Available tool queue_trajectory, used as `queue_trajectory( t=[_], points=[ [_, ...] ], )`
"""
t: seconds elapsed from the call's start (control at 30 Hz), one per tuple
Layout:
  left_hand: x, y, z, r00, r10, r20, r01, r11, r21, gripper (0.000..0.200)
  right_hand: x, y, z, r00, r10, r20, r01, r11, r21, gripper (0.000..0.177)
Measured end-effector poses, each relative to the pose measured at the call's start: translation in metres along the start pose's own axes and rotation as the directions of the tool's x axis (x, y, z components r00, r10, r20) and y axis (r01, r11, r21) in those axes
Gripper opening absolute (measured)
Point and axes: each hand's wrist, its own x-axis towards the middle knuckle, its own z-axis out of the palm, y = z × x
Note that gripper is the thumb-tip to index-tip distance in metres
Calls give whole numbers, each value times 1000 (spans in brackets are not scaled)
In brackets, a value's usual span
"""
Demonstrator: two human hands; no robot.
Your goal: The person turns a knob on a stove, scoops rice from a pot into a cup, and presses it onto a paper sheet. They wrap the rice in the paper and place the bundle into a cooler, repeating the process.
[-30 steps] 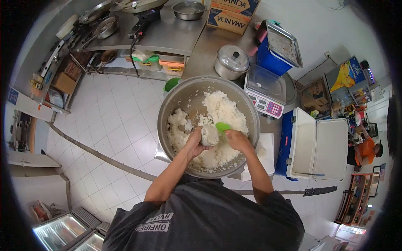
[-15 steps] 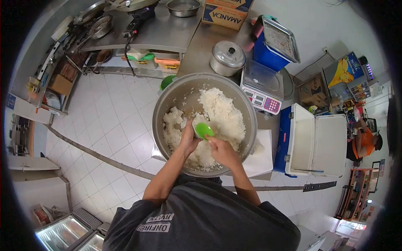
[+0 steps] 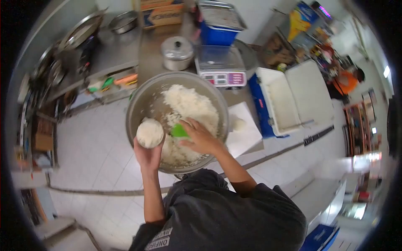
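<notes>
A large round metal pot holds white cooked rice, heaped toward its far right. My left hand is closed around a small round cup packed with rice, raised over the pot's left side. Over the rice, my right hand has its fingers stretched out and apart. A green rice paddle lies under those fingers, its handle hidden by the hand.
Behind the pot stand a lidded pot and a digital scale. White paper lies to the right, beside an open blue-and-white cooler. A person in orange is at the far right.
My left hand has moved left with the cup, which now shows a rounded rice top. My right hand has moved away from the cup and its fingers have opened over the paddle. The view has shifted.
</notes>
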Motion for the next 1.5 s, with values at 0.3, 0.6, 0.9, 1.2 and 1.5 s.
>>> queue_trajectory(
  t=[0.3, 0.6, 0.9, 1.2, 1.5],
  points=[
    [-59, -119, 47, 917, -395, 57, 390, 917, 87, 48, -97, -24, -53, 927, 200, -317, 107, 669, 735, 125],
    [-64, -221, 60, 834, -504, -225, 552, 752, 360, 41, -103, 176, -97, 717, 353, -601, -21, 873, 487, 122],
    [-54, -372, -11, 930, -324, -176, 330, 520, 788, 19, 36, 363, -8, 845, 328, -423, -151, 904, 399, 110],
    [-7, -432, -88, 958, -23, 286, -231, -653, 721, 47, -55, 379, -87, 961, 200, -189, -111, 910, 400, 52],
    [-13, -416, -110, 947, -199, 251, -314, -733, 603, 48, -154, 410, -66, 863, -227, 452, 249, 968, 9, 20]
  ],
)
